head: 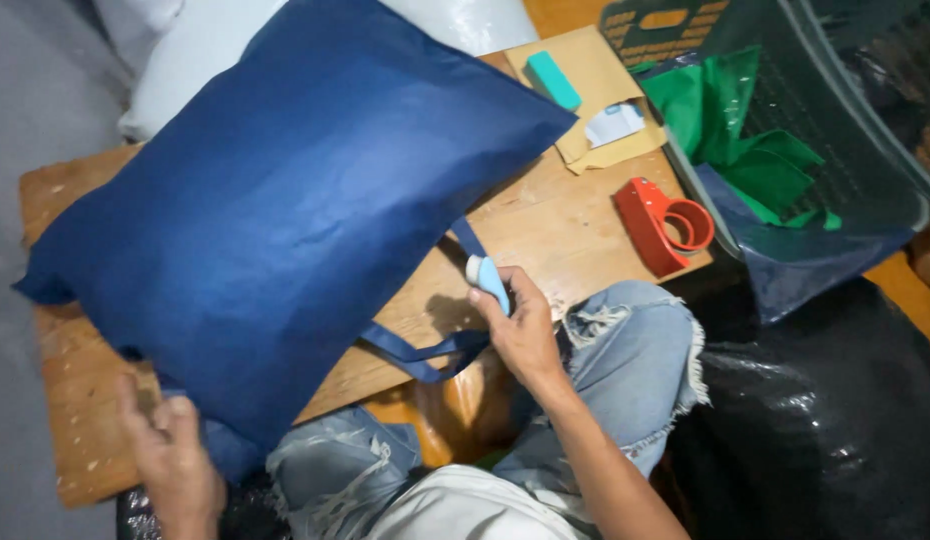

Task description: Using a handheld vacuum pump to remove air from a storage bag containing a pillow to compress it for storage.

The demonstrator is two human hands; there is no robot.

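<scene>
Your left hand (173,455) pinches the lower corner of the dark blue tote bag (285,200), a matte, softly creased non-woven fabric lying flat over the low wooden table (555,225). Its 2 strap handles (425,350) loop off the table's near edge. Your right hand (520,325) is closed around a small, smooth light-blue plastic tool (487,278). Further right lie a brown paper envelope (585,75), a teal block (553,78) and a glossy red tape dispenser (665,222). A green mesh basket (835,120) holds green fabric (745,130).
</scene>
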